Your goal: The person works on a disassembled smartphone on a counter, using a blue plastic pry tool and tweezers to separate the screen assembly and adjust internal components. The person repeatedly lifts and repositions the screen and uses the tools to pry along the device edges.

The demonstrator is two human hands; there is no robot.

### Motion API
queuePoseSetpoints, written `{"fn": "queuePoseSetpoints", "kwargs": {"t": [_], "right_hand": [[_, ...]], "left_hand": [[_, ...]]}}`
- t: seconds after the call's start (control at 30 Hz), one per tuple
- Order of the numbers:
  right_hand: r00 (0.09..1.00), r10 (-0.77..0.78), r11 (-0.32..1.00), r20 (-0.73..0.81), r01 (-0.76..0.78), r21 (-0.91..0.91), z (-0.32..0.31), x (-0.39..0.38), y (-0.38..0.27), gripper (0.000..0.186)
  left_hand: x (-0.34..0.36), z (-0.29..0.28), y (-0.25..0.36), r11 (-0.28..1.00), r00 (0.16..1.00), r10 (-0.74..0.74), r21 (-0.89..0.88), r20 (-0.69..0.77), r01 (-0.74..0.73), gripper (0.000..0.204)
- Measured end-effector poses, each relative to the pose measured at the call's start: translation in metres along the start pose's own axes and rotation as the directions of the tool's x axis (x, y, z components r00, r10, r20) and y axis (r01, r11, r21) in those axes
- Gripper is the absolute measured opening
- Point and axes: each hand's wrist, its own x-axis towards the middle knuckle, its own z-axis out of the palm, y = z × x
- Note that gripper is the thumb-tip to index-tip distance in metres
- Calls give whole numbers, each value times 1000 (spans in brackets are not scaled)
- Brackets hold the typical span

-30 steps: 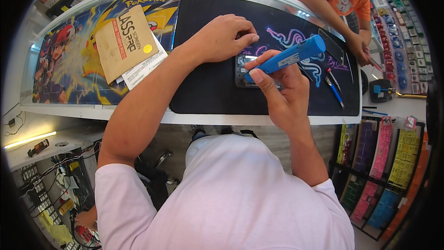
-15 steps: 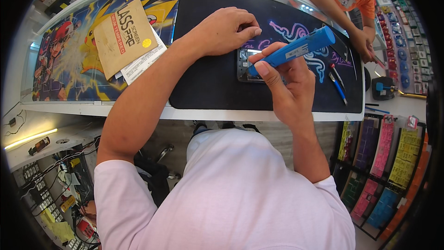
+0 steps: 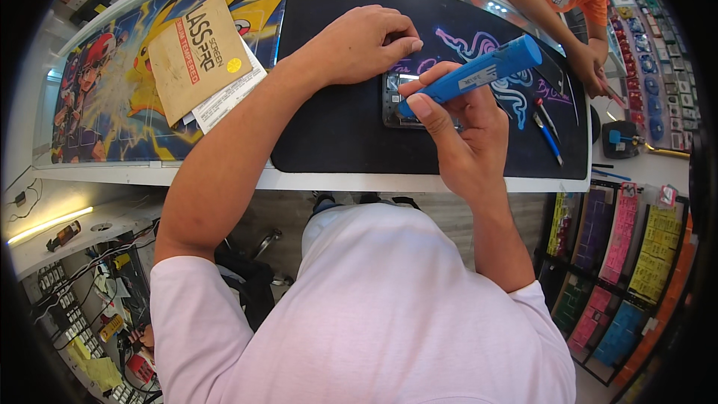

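Observation:
My right hand grips a thick blue cylindrical tool, angled down onto a small dark electronic device with exposed inner parts. My left hand rests loosely curled on the black mat, just above and left of that device; whatever lies under its fingers is hidden. Right of my right hand lie a blue pen-like tool and a slim tool with a red end. A dark flat object is partly visible behind the blue cylinder.
A colourful cartoon mat carries a tan envelope and papers. A person in orange leans at the counter's right, hands apart from mine. Racks of coloured packets stand right; a shelf with cables is left.
The whole view has shifted, so the counter sits higher. My right hand and the blue tool moved slightly up with it; both hands keep much the same place over the device.

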Motion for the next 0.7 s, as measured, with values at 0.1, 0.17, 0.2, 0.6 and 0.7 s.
{"fn": "queuePoseSetpoints", "kwargs": {"t": [0.1, 0.17, 0.2, 0.6, 0.7], "right_hand": [[1000, 0, 1000, 4, 0, -12, 0, 0, 0, 26], [1000, -6, 1000, 8, 7, -21, 0, 0, 0, 26], [1000, -15, 1000, 12, 16, -26, -1, 1, 0, 27], [1000, -21, 999, 4, 22, -26, -1, 0, 1, 27], [1000, -22, 999, 2, 22, -34, -1, 1, 2, 27]], "left_hand": [[0, 0, 0, 1000, 1000, -14, -9, 5, 14, 29], [0, 0, 0, 1000, 1000, -12, -15, 5, 12, 30], [0, 0, 0, 1000, 1000, -10, -17, 5, 10, 30], [1, 0, 0, 1000, 1000, -9, 3, 6, 9, 30], [0, 0, 0, 1000, 1000, -8, 10, 4, 8, 30]]}}
